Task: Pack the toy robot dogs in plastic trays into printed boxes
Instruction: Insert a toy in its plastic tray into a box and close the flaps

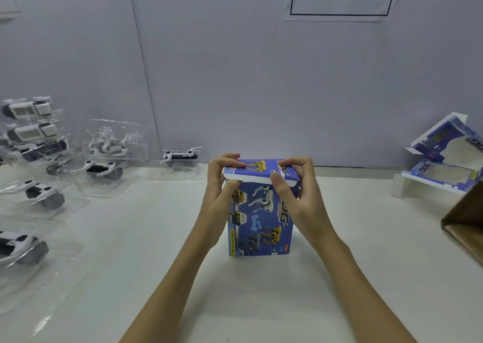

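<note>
A blue printed box stands upright on the white table, in the middle. Its top flap is folded nearly flat, with a white edge showing at the front. My left hand pinches the flap's left end, fingers on top and thumb under the edge. My right hand pinches the right end the same way. What the box holds is hidden. Several toy robot dogs in clear plastic trays lie at the left, with one tray nearest the box.
A stack of trays with dogs stands at the far left by the wall. Flat unfolded printed boxes lean at the right. A brown cardboard carton's corner juts in at the right edge. A wall rises right behind the table.
</note>
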